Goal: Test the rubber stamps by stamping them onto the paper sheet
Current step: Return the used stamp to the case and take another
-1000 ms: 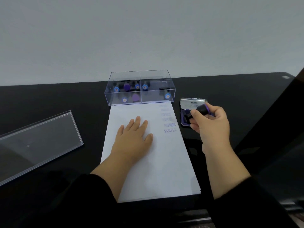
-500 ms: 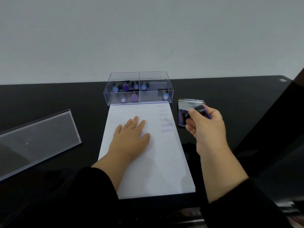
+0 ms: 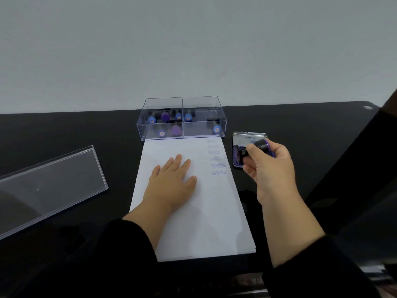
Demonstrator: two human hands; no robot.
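A white paper sheet [image 3: 206, 214] lies on the black table, with several purple stamp prints [image 3: 217, 162] down its upper right side, the lowest reading SAMPLE. My left hand [image 3: 171, 181] rests flat on the sheet, fingers spread. My right hand [image 3: 268, 168] grips a black and purple rubber stamp [image 3: 258, 147], tilted over the open ink pad [image 3: 240, 153] just right of the sheet. Whether the stamp touches the pad is hidden by my fingers.
A clear plastic box [image 3: 182, 119] with two compartments stands at the sheet's far edge, holding several blue- and purple-capped stamps. Its clear lid [image 3: 49, 186] lies on the table at the left. A wall rises behind the table.
The view has shifted slightly. My right hand with the stamp stays over the ink pad, barely moved. My left hand stays flat on the paper.
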